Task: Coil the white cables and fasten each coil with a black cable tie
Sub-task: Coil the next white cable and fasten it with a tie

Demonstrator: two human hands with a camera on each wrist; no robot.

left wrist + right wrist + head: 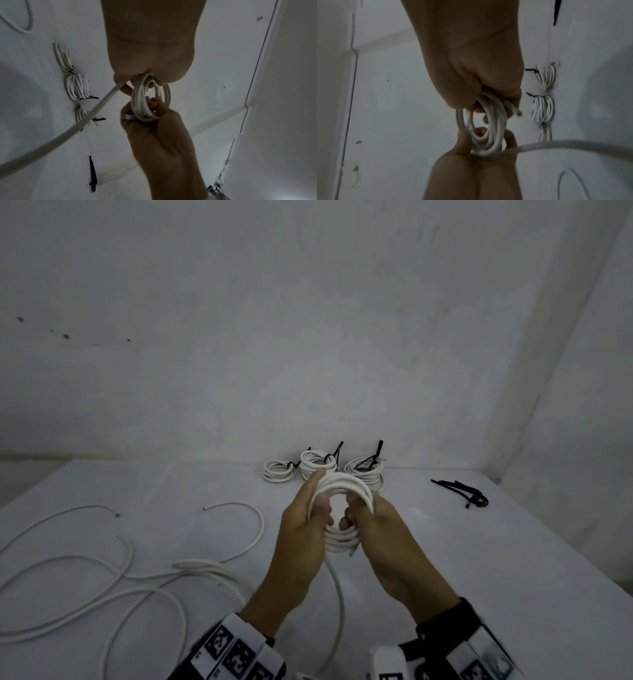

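A: Fingers? Head view: left hand [303, 529] and right hand [380, 534] both curled round the coil [342, 491], held above the table [479, 559].
B: Left wrist: loose tail [96, 111] runs from the left fingers [126, 88], so L hand nearer for next wrap.
A: Right wrist: coil white, several tidy loops, no tie yet.

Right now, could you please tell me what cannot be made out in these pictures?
- Head view: the trailing cable runs off the bottom edge, so its remaining length is unknown.
- Head view: the spare ties overlap and are too small to count.
- All views: the left hand and right hand cover parts of the coil, so its turns cannot be counted.
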